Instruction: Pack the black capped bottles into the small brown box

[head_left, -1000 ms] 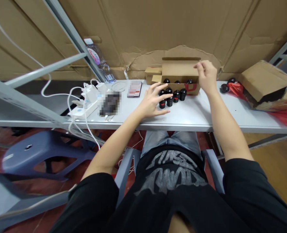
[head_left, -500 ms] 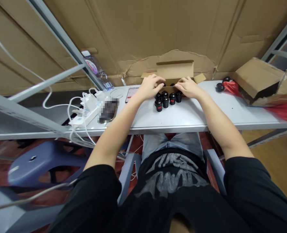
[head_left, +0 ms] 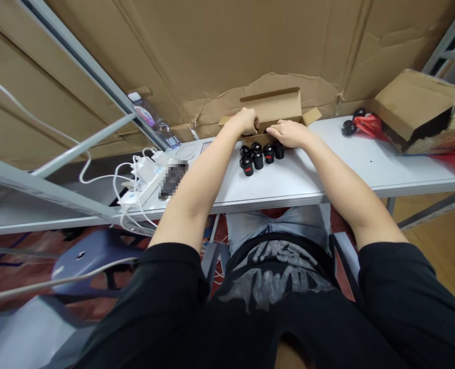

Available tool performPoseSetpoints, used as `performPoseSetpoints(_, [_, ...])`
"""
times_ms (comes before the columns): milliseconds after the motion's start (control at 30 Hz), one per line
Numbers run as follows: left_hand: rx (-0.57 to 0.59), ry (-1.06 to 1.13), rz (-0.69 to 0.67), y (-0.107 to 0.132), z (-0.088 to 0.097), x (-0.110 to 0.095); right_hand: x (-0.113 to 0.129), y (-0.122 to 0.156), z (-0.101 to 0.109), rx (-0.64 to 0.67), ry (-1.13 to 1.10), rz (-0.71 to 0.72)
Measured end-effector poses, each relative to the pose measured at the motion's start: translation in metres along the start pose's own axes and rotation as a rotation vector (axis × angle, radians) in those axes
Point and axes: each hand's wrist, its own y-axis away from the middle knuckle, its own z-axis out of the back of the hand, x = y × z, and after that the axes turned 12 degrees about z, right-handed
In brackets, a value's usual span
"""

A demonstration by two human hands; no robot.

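Head cam, live: person's seated at a white table [head_left: 300,187], both arms reaching fwd; left hand [head_left: 245,121] is curled down over the near edge of a small open cardboard box [head_left: 273,105], fingers [head_left: 255,122] dipping in at the box mouth; can't tell if it's gripping anything in there; right hand [head_left: 289,134] lies fairly flat and open, fingers pointing left, across the box's front edge, nothing visible in it; narrow gap btw the two hands; box stands at the back of the table, flaps up, right against the cardboard wall [head_left: 220,51].

Just in front of the box, six black capped cylinders [head_left: 257,160] stand upright in a tight cluster, some w/ a red mark; nearest both hands, touching neither.

Left along the table: white pwr strip [head_left: 137,192] w/ chargers and tangled white cables [head_left: 123,174], a pixel-blurred object [head_left: 171,179], and a plastic water bottle [head_left: 145,115] behind.

Right end: red plastic bag [head_left: 369,125], two more black round items [head_left: 349,127] beside it, and a bigger torn cardboard box [head_left: 412,107]; blue plastic stool [head_left: 81,261] on the floor, lower left.
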Motion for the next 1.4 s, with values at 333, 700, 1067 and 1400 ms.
performPoseSetpoints(333, [-0.088,0.169,-0.132,0.098,0.100,-0.041,-0.024,-0.004,-0.015,-0.224,-0.130,-0.010])
performPoseSetpoints(700, [0.159,-0.095,-0.472,0.174,0.010,-0.066,-0.025,0.015,0.003,-0.420,-0.166,0.115])
performPoseSetpoints(1067, [-0.275,-0.187,0.128,0.203,0.057,0.050,0.015,0.056,0.067,-0.524,-0.209,0.114])
performPoseSetpoints(1400, [0.181,-0.471,0.909,0.267,0.107,0.156,0.037,0.064,0.081,-0.279,-0.244,0.064])
